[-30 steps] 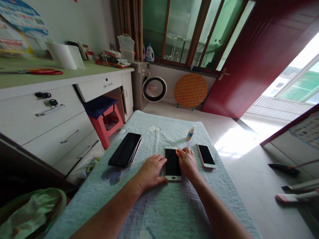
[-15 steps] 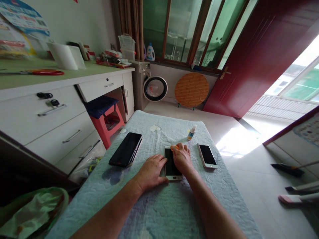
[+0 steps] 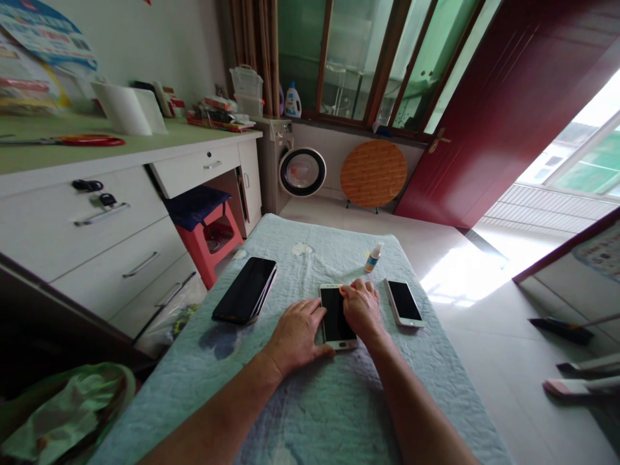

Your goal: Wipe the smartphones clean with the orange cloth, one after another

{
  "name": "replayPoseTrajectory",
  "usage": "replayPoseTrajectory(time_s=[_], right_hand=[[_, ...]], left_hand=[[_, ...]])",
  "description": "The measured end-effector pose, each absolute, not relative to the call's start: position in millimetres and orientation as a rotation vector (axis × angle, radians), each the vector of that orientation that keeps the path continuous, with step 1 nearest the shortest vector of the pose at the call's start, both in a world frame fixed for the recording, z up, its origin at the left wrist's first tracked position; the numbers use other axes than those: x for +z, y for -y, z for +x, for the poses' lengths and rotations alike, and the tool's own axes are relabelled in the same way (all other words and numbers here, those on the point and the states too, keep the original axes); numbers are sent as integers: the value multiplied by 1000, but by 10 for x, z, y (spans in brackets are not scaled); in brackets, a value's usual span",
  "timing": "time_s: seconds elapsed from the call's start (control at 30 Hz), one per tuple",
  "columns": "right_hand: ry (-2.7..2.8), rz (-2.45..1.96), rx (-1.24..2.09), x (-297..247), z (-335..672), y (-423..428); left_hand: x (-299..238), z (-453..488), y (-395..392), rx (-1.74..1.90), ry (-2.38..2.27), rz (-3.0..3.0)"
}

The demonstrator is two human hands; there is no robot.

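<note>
A white-framed smartphone (image 3: 334, 318) with a dark screen lies on the light blue quilted cloth (image 3: 300, 407). My left hand (image 3: 298, 332) grips its left side, fingers along the edge and thumb at the bottom corner. On the upper right of the screen, my right hand (image 3: 361, 307) is closed around a small orange piece (image 3: 343, 290), perhaps a cloth or sponge, mostly hidden by the fingers. To the right lies a second white phone (image 3: 405, 303). Black phones (image 3: 247, 290), seemingly stacked, rest to the left. A small spray bottle (image 3: 372, 258) stands behind my right hand.
At the left is a white desk (image 3: 130, 226) with drawers, and a red stool (image 3: 208, 239) under it. A lined bin (image 3: 68, 413) sits at lower left. Beyond stand a washing machine (image 3: 274, 148) with its door open, a round wooden tabletop (image 3: 374, 173) and a red door (image 3: 489, 110).
My right hand has slid slightly right across the top of the smartphone with the orange piece. My left hand stays at the phone's left edge.
</note>
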State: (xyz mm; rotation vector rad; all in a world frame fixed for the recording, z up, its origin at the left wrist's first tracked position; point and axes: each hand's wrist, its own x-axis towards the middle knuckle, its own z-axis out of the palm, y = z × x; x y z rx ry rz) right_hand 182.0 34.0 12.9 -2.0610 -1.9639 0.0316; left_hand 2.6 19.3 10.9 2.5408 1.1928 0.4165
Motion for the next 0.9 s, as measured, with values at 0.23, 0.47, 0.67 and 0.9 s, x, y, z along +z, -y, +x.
replayPoseTrajectory(time_s=[0.23,0.47,0.67,0.9], right_hand=[[1976,-2058,29,139,1822,-322],[2013,-2032,61,94,1776,-363],[2116,-1902,64,87,1684,-369],[2156,-1828,119,115,1654,-373]], left_hand=[[152,-4,-200,349,-1158,2565],[153,-37,-226,370,-1111,2566],[168,-51,-236,388,-1087,2560],[193,-42,-222,392,-1094,2579]])
